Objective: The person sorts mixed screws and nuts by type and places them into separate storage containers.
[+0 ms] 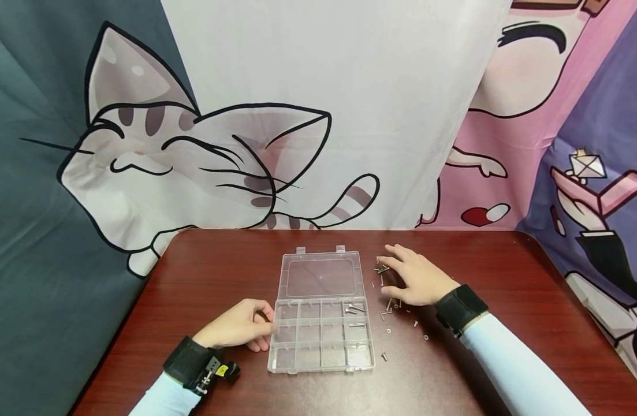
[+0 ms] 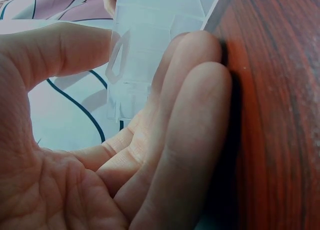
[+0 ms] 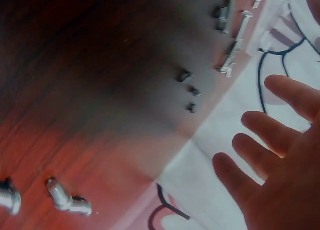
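Note:
A clear plastic compartment box (image 1: 309,368) lies on the table with its lid (image 1: 321,276) folded back. Several screws (image 1: 356,309) lie in its right-hand compartments. My left hand (image 1: 237,323) pinches the box's left side; the left wrist view has the thumb (image 2: 75,48) on one face and fingers (image 2: 195,110) along the other. To the right of the box, my right hand (image 1: 419,277) is spread over loose screws (image 1: 382,270), with nothing in its fingers. In the right wrist view, its fingers (image 3: 270,130) are apart from the scattered screws (image 3: 60,195).
Small nuts (image 1: 388,331) and a single screw (image 1: 384,356) are strewn right of the box. The brown table (image 1: 214,266) ends at a cartoon-printed curtain (image 1: 380,115) behind. Each wrist wears a black band (image 1: 461,309).

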Demonstrator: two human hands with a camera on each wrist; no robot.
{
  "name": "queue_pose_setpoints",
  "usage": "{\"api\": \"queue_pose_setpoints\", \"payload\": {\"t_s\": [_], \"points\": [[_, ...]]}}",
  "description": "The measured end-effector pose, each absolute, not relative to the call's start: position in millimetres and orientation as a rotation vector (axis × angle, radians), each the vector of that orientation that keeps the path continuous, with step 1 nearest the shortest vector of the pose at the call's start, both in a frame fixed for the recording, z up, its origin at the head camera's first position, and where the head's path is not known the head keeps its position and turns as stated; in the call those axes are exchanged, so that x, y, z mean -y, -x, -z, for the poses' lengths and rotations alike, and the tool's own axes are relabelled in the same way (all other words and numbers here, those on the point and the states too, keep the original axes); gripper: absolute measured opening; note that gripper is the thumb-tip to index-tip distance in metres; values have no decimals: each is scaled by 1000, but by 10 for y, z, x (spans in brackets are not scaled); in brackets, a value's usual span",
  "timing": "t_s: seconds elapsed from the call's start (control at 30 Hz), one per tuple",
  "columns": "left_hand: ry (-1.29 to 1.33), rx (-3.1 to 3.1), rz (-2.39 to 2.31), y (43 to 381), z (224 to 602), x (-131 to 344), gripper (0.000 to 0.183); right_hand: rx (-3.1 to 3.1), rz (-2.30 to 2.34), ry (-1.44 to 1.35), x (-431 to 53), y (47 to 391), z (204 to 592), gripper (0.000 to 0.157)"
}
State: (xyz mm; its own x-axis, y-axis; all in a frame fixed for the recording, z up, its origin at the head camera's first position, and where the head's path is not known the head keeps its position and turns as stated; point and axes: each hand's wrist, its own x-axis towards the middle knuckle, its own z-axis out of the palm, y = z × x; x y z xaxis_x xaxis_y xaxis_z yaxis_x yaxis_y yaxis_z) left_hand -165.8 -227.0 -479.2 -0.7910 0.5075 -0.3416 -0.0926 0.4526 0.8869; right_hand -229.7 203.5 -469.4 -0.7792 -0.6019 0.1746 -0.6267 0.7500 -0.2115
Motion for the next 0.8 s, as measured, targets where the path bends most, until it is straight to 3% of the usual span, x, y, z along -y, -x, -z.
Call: {"api": "queue_pose_setpoints", "payload": {"t_s": [0.43,0.8], "points": [[-344,-2111,-1360,1654,4786,2275,32,2668,-420,-1120,-2010,2595,4900,27],[-339,-2111,-1358,1657,4802,2283,33,2612,-431,-1124,-1958,2607,4912,19]]}}
